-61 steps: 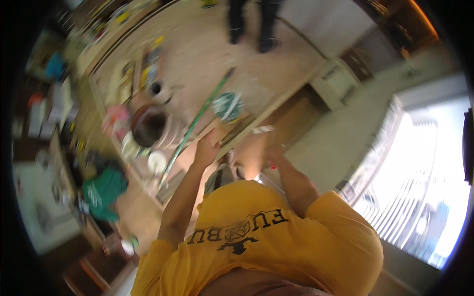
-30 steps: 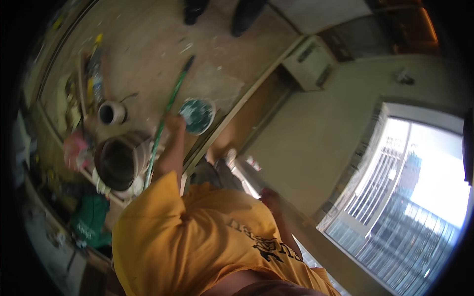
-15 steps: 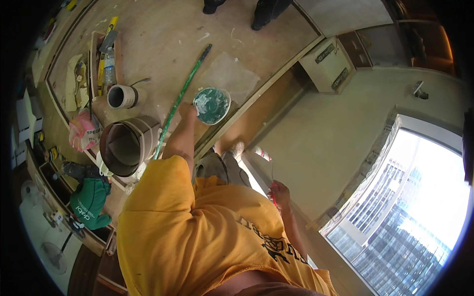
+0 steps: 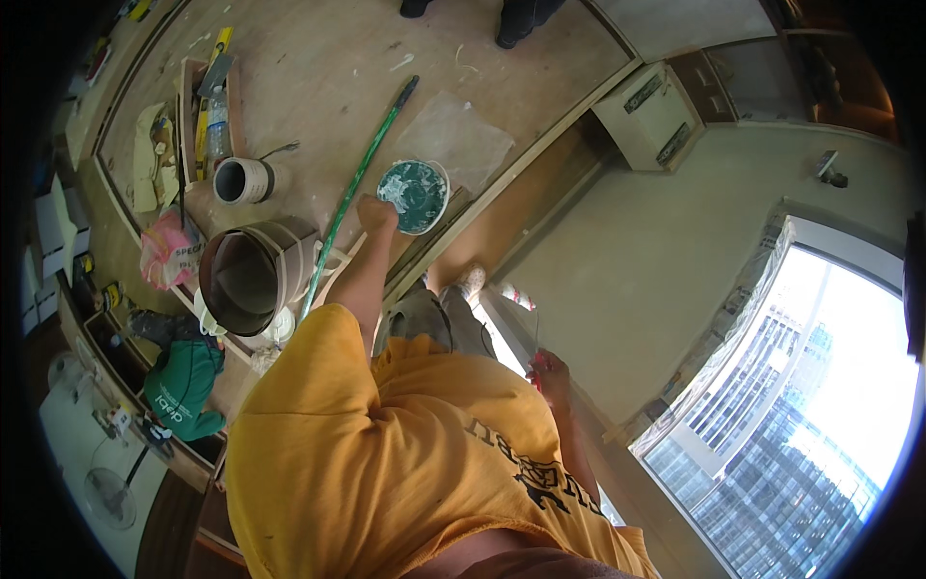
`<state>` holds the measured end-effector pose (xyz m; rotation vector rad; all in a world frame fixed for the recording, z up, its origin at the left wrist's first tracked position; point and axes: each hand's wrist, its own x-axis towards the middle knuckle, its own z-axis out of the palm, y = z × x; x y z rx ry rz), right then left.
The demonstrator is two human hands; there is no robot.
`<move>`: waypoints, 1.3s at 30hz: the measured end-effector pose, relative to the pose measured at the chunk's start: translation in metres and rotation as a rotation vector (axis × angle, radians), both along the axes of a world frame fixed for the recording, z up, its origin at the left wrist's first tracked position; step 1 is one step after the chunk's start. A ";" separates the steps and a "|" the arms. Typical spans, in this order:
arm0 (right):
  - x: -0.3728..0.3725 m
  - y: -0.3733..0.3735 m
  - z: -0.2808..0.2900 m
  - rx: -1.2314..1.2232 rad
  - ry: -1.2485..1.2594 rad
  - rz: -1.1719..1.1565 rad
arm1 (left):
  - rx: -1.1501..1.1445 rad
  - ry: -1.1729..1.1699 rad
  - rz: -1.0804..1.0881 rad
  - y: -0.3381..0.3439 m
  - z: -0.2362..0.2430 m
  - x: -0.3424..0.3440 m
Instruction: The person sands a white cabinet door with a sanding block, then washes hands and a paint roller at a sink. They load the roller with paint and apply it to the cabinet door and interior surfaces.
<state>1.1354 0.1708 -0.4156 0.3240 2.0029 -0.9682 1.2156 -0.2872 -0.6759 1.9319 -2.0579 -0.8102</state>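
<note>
My left hand point(image 4: 377, 214) is closed at the near-left rim of a round white tub point(image 4: 446, 198). Its inside is green, smeared with white paint; the fingertips are hidden. My right hand point(image 4: 552, 376) grips the red handle of a paint roller point(image 4: 519, 296). The roller's wire frame runs up from that hand to a whitish sleeve with reddish marks, close to the pale wall. A green pole point(image 4: 371, 159) lies slanted just left of the tub, passing behind my left forearm.
A large bucket point(image 4: 246, 280) and a smaller paint-stained can point(image 4: 243, 181) stand to the left. Beyond them is a wooden box point(image 4: 186, 121) holding a water bottle. A person in green point(image 4: 185, 391) crouches far left. A large window point(image 4: 791, 376) is at right; another person's shoes are at top.
The view has shifted slightly. My left hand and the tub remain together, with the hand a little further right. My right hand still grips the roller, which has hardly moved.
</note>
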 end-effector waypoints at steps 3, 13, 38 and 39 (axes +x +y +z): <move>-0.002 -0.004 -0.001 -0.006 0.009 0.006 | -0.021 0.088 0.063 -0.004 0.003 0.011; -0.016 -0.013 -0.004 0.013 -0.019 0.069 | -0.003 0.290 -0.187 0.008 0.172 0.042; -0.029 -0.040 0.008 0.080 -0.029 0.097 | -0.208 0.112 -0.871 -0.093 0.105 -0.101; -0.028 -0.034 0.003 0.084 -0.020 0.115 | -0.188 0.048 -0.875 -0.091 0.081 -0.110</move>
